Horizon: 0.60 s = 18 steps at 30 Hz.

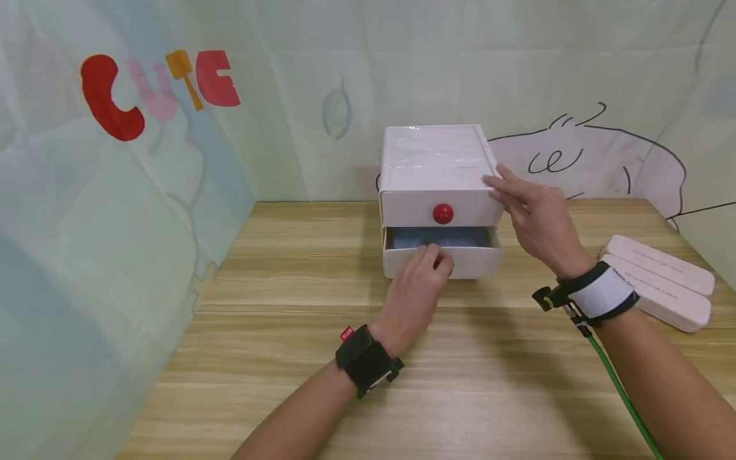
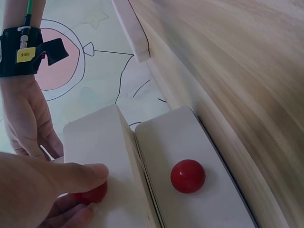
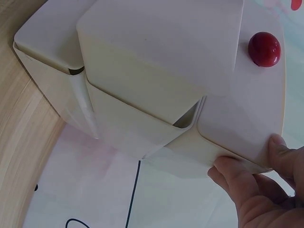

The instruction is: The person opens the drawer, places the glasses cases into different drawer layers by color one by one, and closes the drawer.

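A white drawer box [image 1: 439, 156] with red knobs stands on the table. Its top drawer [image 1: 402, 209] is closed, and the drawer [image 1: 474, 262] below is partly pulled out, with something blue [image 1: 460, 237] inside. My left hand [image 1: 416, 291] pinches that drawer's red knob [image 2: 92, 194] between thumb and fingers. Beneath it sits a lower drawer [image 2: 161, 135] with its own red knob [image 2: 188, 176], hidden in the head view. My right hand [image 1: 540, 220] grips the box's upper right front corner, thumb on one face and fingers on another, as the right wrist view shows.
Two long white cases [image 1: 667, 287] lie side by side on the wooden table [image 1: 276, 358] at the right. A printed cloth backdrop [image 1: 339, 38] hangs behind the box and along the left side. A green cable [image 1: 621, 383] runs along my right forearm.
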{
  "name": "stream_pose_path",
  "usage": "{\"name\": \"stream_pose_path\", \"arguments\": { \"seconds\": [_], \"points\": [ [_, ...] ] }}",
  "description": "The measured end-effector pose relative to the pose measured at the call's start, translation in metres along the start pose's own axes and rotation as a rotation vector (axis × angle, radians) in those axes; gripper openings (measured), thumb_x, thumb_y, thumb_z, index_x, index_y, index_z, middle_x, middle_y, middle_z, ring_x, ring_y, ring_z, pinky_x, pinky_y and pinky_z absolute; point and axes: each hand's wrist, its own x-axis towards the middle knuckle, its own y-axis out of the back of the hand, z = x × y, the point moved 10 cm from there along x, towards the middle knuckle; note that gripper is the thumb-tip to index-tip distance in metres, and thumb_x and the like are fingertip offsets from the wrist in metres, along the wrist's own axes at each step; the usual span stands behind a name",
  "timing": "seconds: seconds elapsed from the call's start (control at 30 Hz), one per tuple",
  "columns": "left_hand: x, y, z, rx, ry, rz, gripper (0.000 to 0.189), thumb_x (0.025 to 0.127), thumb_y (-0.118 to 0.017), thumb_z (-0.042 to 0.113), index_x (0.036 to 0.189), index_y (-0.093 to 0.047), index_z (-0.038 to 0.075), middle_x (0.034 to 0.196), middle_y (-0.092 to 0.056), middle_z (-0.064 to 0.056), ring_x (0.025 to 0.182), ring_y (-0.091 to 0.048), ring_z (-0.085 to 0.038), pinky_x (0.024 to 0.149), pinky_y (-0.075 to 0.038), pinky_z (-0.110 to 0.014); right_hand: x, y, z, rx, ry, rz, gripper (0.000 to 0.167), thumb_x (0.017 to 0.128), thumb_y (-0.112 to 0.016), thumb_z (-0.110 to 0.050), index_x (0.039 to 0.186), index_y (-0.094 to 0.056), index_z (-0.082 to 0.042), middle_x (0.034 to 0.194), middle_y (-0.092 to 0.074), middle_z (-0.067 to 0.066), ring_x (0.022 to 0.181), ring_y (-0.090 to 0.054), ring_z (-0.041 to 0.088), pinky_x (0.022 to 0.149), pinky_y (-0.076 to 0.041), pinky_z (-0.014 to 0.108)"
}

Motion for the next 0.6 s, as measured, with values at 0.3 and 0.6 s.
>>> {"name": "stream_pose_path", "arguments": {
  "seconds": [0.3, 0.6],
  "points": [
    [0.001, -0.002, -0.007, -0.068, 0.024, 0.001, 0.019, 0.095, -0.065, -0.003, 0.110, -0.072, 0.006, 0.106, -0.062, -0.005, 0.096, -0.060, -0.016, 0.086, -0.055, -0.023, 0.000, 0.000, -0.001, -0.009, 0.006, 0.005, 0.036, 0.101, -0.062, -0.012, 0.136, -0.065, -0.013, 0.151, -0.050, 0.013, 0.139, -0.051, 0.037, 0.109, -0.043, 0.056],
    [0.003, -0.007, -0.013, -0.083, 0.034, -0.028, 0.022, 0.097, -0.064, -0.001, 0.118, -0.070, 0.004, 0.113, -0.061, -0.007, 0.102, -0.058, -0.017, 0.092, -0.054, -0.025, 0.000, 0.000, 0.000, -0.014, -0.002, 0.006, 0.036, 0.101, -0.062, -0.012, 0.136, -0.065, -0.012, 0.151, -0.050, 0.013, 0.139, -0.051, 0.037, 0.109, -0.043, 0.056]
  ]
}}
